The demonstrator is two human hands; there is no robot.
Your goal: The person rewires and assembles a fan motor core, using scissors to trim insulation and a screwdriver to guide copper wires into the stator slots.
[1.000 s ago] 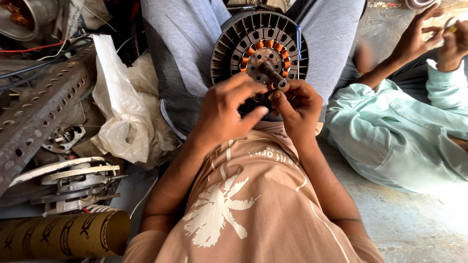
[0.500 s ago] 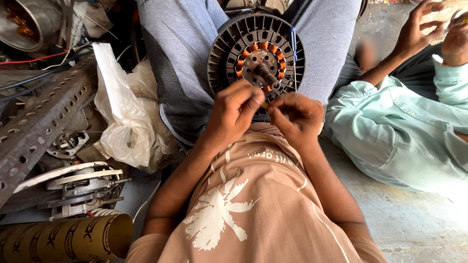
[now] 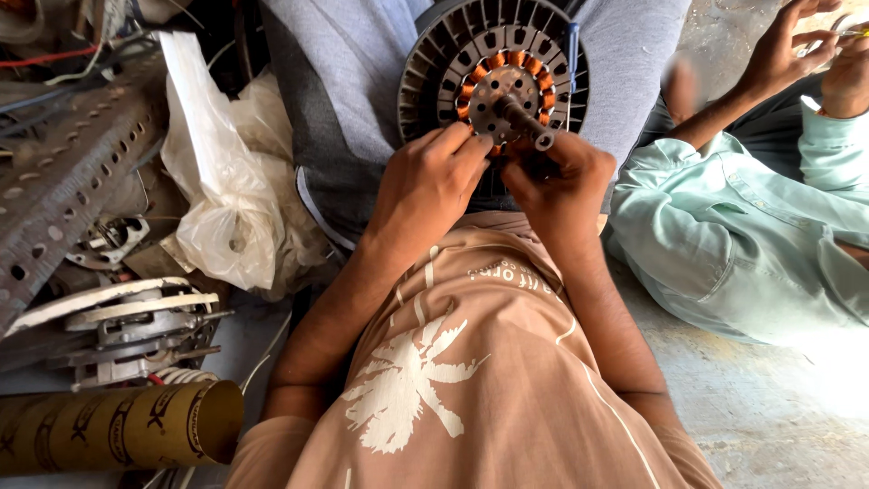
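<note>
While the round grey motor stator (image 3: 493,77) rests upright in the person's lap, against the grey trousers, both hands meet at its lower edge. Its ribbed outer ring surrounds a circle of copper-coloured windings (image 3: 471,77), and a dark metal shaft (image 3: 523,119) sticks out from the centre toward the camera. The left hand (image 3: 425,186) comes up from below with its fingers curled together, the fingertips (image 3: 466,145) pressed against the lower left of the winding ring, just beside the base of the shaft. The right hand (image 3: 561,186) is likewise curled, its thumb and forefinger pinched close under the tip of the shaft, touching it or nearly so; whether they hold some small piece there cannot be told. The two hands almost touch each other, and the shaft's end lies just above the gap between them.

To the left lie a crumpled white plastic bag (image 3: 222,213), a perforated metal angle bar (image 3: 72,177), another motor part with white plates (image 3: 127,321) and a brown cardboard tube (image 3: 118,426). On the right another person in a pale green shirt (image 3: 724,235) sits on the concrete floor (image 3: 769,407), their hands (image 3: 787,50) raised around something small at the upper right corner.
</note>
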